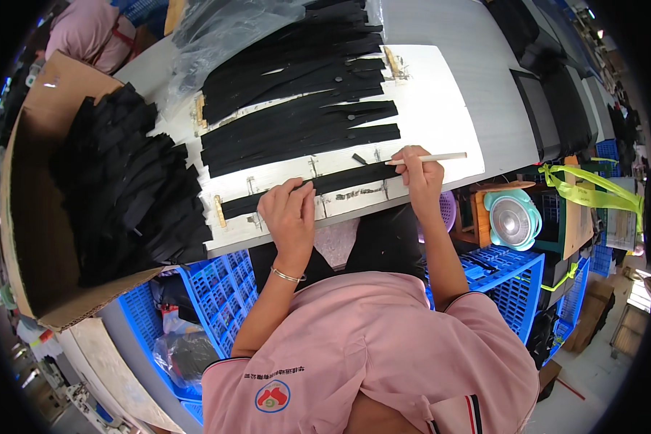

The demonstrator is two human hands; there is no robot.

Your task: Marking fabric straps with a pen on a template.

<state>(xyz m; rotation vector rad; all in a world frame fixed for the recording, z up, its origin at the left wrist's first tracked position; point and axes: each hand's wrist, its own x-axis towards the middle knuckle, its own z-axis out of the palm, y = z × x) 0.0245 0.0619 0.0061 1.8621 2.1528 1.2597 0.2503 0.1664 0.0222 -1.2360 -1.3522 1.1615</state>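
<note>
A long black fabric strip [354, 176] lies across the near part of a white marked board [448, 94]. At the strip's middle, my left hand [289, 211] has its fingers bent, with thumb and fingertips close together on the strip. Closed round a white pencil [441, 157], my right hand [421, 176] rests by the strip's right end, with the pencil's tip at the fabric. A small black scrap [359, 158] lies just beyond the strip. Farther up the board, black strips [296, 134] are laid out in rows, some with small round dark spots.
To the left stands a cardboard box [32, 159] heaped with black strips [123, 188]. Clear plastic film [224, 32] covers part of the far rows. Blue crates [220, 296] flank my legs; a teal fan [512, 219] sits at right. Another person [87, 32] is at upper left.
</note>
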